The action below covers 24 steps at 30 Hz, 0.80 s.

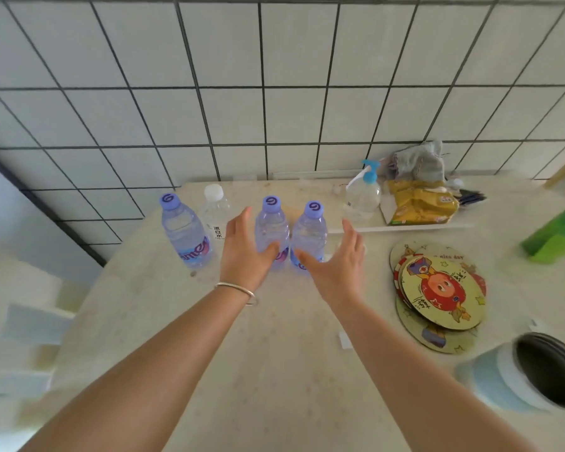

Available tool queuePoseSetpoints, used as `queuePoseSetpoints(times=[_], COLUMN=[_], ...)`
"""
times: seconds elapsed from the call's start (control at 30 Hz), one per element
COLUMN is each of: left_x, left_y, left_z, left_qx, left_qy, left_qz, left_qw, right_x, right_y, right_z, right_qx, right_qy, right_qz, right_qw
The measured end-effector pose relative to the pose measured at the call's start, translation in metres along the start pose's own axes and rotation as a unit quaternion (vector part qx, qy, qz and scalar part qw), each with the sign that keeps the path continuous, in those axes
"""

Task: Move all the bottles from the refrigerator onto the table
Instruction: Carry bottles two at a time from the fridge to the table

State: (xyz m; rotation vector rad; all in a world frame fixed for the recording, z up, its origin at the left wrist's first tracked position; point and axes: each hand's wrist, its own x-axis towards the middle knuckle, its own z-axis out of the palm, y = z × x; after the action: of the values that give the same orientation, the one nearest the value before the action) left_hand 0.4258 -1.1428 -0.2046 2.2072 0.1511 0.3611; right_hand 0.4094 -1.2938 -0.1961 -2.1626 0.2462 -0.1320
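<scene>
Several water bottles stand upright on the pale table (274,353) near the tiled wall. Two purple-capped bottles stand side by side in the middle, one on the left (271,226) and one on the right (310,233). A third purple-capped bottle (185,231) stands further left, with a clear white-capped bottle (216,212) behind it. My left hand (245,252) is spread beside the left middle bottle, thumb against its base. My right hand (336,262) is spread beside the right middle bottle. Neither hand grips anything.
A pump dispenser (362,194), a yellow snack bag (418,203) and crumpled cloth sit at the back right. Round cartoon coasters (437,288) lie to the right, a green object (558,236) at the far right, and an open pale-blue jar (535,370) at the near right.
</scene>
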Motion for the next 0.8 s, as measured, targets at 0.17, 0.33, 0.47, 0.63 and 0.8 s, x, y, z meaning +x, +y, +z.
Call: queuePoseSetpoints(times=[0.17, 0.33, 0.47, 0.63, 0.8], left_x=[-0.063, -0.152, -0.241, -0.369, -0.492], left_y=[0.014, 0.03, 0.041, 0.038, 0.025], left_z=[-0.052, -0.098, -0.133, -0.18, -0.226], left_qx=[0.016, 0.009, 0.015, -0.01, -0.005], left_qy=[0.047, 0.125, 0.216, 0.315, 0.416], left_qz=[0.017, 0.002, -0.03, -0.13, -0.221], left_qw=[0.999, 0.992, 0.976, 0.94, 0.882], right_x=[-0.063, -0.12, -0.184, -0.286, -0.402], right_y=[-0.01, -0.015, -0.021, -0.029, -0.047], right_z=[-0.024, -0.04, -0.048, -0.051, -0.034], right_qx=[-0.021, 0.004, 0.011, 0.012, 0.009], right_qy=[-0.084, -0.138, -0.209, -0.33, -0.423], right_qz=[-0.097, -0.141, -0.227, -0.313, -0.381], right_qw=[0.992, 0.98, 0.951, 0.89, 0.822])
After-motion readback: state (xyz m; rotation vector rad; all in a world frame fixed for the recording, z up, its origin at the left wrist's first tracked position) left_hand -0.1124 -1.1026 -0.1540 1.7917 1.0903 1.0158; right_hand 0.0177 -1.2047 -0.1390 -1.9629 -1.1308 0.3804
